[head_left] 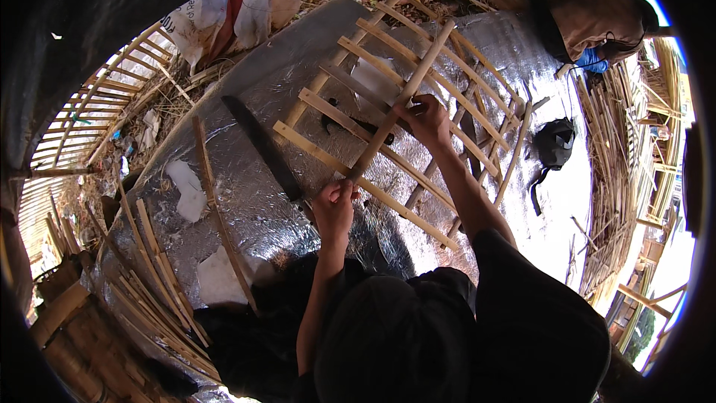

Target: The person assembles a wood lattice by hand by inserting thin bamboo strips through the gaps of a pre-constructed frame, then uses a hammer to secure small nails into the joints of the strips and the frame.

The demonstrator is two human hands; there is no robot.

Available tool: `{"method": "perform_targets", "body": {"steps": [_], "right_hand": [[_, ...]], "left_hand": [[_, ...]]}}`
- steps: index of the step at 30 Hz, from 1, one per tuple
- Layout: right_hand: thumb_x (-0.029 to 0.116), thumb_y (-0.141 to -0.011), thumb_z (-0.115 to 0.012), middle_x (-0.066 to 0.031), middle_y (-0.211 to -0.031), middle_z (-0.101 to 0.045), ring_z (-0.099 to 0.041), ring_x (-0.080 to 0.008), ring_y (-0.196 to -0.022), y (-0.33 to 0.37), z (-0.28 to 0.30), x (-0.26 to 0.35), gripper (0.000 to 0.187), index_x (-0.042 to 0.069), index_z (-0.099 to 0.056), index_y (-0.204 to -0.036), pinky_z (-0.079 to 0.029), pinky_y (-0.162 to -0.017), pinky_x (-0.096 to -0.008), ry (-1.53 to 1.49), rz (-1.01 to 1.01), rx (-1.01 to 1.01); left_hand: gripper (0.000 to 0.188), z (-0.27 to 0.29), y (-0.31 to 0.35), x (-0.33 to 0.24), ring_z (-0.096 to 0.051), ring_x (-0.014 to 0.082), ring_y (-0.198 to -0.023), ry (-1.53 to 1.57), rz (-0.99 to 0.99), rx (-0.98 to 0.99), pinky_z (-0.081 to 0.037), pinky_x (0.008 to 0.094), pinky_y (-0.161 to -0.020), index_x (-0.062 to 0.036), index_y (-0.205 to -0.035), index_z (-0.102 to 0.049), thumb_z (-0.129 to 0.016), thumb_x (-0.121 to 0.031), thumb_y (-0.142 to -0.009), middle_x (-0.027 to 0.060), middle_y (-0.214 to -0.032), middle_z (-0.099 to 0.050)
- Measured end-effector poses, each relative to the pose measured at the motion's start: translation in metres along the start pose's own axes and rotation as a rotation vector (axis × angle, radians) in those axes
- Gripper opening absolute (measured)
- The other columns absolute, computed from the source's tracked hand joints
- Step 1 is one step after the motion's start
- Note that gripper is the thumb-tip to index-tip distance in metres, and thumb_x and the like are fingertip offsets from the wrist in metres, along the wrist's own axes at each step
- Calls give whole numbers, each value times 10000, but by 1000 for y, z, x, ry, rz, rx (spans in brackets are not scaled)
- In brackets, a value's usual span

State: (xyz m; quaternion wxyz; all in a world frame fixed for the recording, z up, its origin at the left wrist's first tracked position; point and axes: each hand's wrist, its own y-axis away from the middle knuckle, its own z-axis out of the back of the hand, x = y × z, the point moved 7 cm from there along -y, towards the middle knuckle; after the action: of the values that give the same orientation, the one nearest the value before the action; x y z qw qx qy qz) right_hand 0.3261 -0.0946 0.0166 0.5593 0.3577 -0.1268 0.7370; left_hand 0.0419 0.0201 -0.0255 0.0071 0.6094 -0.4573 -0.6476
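A lattice of pale bamboo slats [429, 213] lies on a shiny silver sheet [246, 216] in front of me. A thicker bamboo stick [429, 61] crosses the slats at a slant. My right hand [428, 121] is closed around the stick near its middle, fingers curled. At the stick's near end, beside the outermost slat, my left hand [333, 210] pinches with thumb and fingertips; the exact contact is partly hidden. A long dark blade [261, 145] lies flat to the left of the lattice, its near end close to my left hand.
Loose bamboo strips [160, 269] lie at the lower left, and one long strip [212, 201] nearby. A black bundle [556, 143] sits on the right. Stacked bamboo [608, 194] lines the right edge. A brown bag [589, 11] stands far right; white sacks [272, 0] hang far left.
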Motion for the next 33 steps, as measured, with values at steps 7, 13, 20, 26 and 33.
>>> {"method": "perform_targets", "body": {"steps": [7, 13, 20, 26, 33], "right_hand": [[447, -756, -868, -259, -1335, -555, -512, -422, -1307, 2, 14, 24, 806, 86, -572, -1413, -472, -1036, -512, 317, 345, -119], [407, -814, -840, -224, -1491, -501, -508, -433, -1361, 7, 10, 46, 679, 84, -624, -1370, -424, -1100, -537, 398, 371, -100], [397, -815, -826, -143, -1432, -562, -544, -366, -1314, 6, 13, 45, 621, 68, -644, -1310, -380, -1127, -508, 356, 437, -70], [365, -813, -830, -106, -1451, -505, -513, -451, -1274, 2, 17, 34, 617, 95, -626, -1329, -470, -1051, -530, 356, 359, -37], [325, -836, -809, -148, -1487, -446, -488, -447, -1266, 9, 10, 42, 674, 85, -544, -1407, -422, -1060, -542, 272, 349, -35]], "left_hand": [[195, -6, 5, -9, -694, 142, -770, -35, 126, -27, -515, 262, -719, 60, -1011, -675, -646, -131, -983, 92, -895, -730], [174, 2, 1, -6, -706, 108, -778, -41, 97, -35, -444, 236, -606, -10, -994, -678, -639, -180, -985, 38, -878, -731], [174, 0, -3, 0, -696, 124, -767, -19, 65, -36, -463, 251, -595, 31, -971, -667, -625, -137, -983, 55, -835, -712], [211, -5, -6, 8, -715, 125, -800, 18, 125, -61, -441, 229, -583, -3, -1035, -682, -665, -209, -990, 52, -899, -731], [324, 2, -33, 27, -666, 137, -901, -5, 4, 46, -546, 275, -790, 74, -1131, -648, -735, -199, -980, 105, -1033, -710]]}}
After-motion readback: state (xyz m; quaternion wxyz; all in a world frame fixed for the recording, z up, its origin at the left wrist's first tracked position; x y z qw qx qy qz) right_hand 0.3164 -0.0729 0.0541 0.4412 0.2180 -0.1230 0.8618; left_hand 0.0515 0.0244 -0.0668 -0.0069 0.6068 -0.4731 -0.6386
